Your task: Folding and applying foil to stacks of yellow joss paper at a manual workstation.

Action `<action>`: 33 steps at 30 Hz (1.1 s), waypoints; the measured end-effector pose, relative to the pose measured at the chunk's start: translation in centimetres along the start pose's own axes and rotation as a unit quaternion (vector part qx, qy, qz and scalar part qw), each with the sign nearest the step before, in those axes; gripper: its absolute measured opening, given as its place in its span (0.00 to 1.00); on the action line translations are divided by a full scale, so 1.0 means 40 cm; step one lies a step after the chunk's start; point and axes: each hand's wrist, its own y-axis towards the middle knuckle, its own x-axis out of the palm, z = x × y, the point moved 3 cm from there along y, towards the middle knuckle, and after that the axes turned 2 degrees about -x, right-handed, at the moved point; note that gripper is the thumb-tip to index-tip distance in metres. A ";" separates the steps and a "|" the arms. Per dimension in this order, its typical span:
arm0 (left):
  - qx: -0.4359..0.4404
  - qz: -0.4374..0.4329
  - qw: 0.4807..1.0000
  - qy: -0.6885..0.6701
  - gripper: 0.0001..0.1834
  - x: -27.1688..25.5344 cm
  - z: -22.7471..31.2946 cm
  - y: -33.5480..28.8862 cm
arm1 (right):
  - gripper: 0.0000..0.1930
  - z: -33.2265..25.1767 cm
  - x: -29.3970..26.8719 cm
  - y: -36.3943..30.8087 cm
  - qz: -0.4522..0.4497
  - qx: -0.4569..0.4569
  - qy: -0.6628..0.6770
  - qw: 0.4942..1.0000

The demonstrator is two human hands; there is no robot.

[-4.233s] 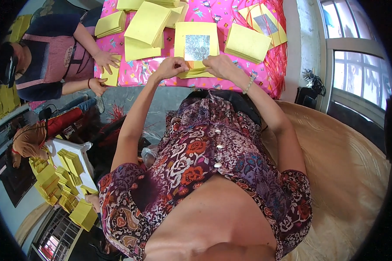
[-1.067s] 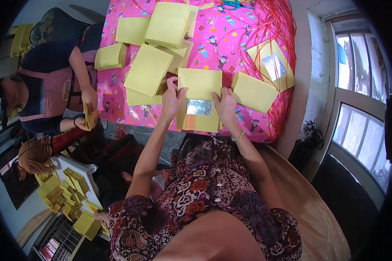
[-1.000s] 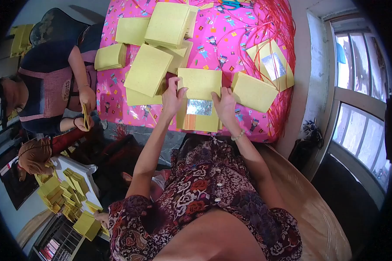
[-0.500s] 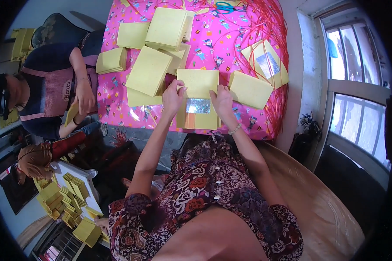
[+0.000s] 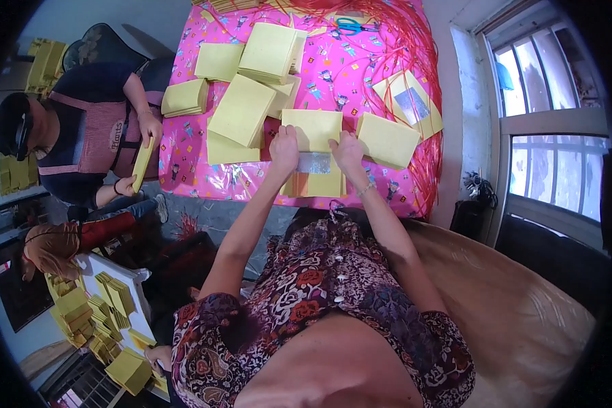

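In front of me on the pink table lies a yellow paper sheet, with a silver foil patch and an orange-tinted area showing below its upper part. My left hand is closed at the left edge of that upper part, fingers curled in. On the opposite edge my right hand pinches the paper, thumb pointing inward. Just right of it rests a stack of yellow paper. Left of my hands a thick, tilted yellow stack overlaps other yellow sheets.
Teal-handled scissors lie at the far side. Red strings run down the table's right side, partly over another foil-patched sheet. At left, a co-worker holds folded yellow paper. A white table at lower left bears yellow stacks.
The view has shifted slightly. My left hand has moved inward over the sheet's edge, its fingers more curled. The co-worker's hands have spread apart along the folded yellow paper.
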 end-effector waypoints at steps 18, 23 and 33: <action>0.011 -0.007 1.000 -0.013 0.31 -0.016 0.056 0.001 | 0.12 -0.072 -0.072 -0.031 0.098 -0.224 -0.033 0.969; 0.013 0.003 0.999 -0.034 0.30 -0.025 0.064 -0.011 | 0.12 -0.032 -0.021 -0.018 0.032 -0.196 -0.059 0.978; 0.052 0.025 0.992 -0.115 0.32 -0.059 0.058 -0.063 | 0.13 0.004 -0.018 -0.033 -0.031 -0.192 0.020 0.981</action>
